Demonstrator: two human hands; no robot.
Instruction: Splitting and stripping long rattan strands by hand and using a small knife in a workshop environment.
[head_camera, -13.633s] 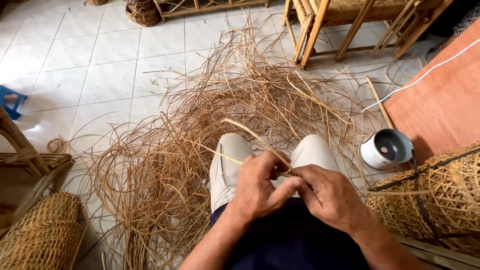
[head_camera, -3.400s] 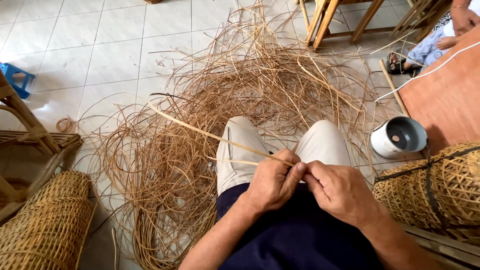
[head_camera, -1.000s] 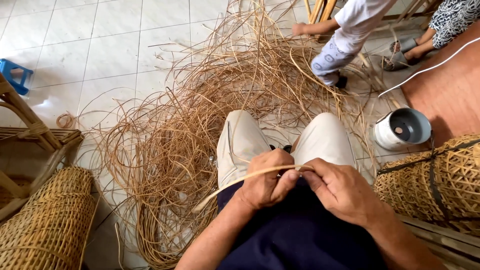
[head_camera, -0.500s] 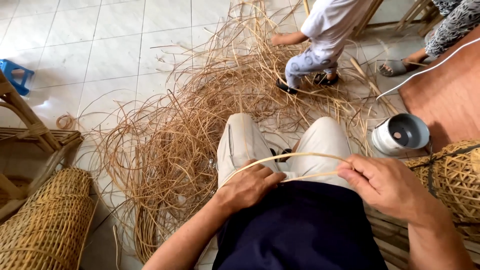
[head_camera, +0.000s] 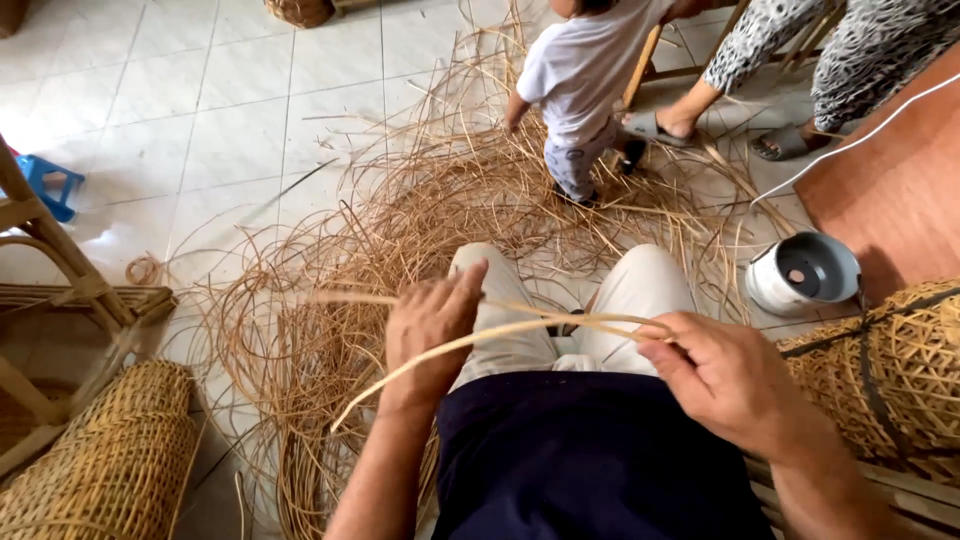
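Tiled floor (head_camera: 200, 120); left hand (head_camera: 430, 330) now farther from right hand (head_camera: 725, 380)

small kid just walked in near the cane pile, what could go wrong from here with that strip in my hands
The rattan strip bows between your left hand and right hand; its free end could whip loose. The small child stands in the loose rattan pile and might trip on the strands. The white cord by the white pot could snag a foot.
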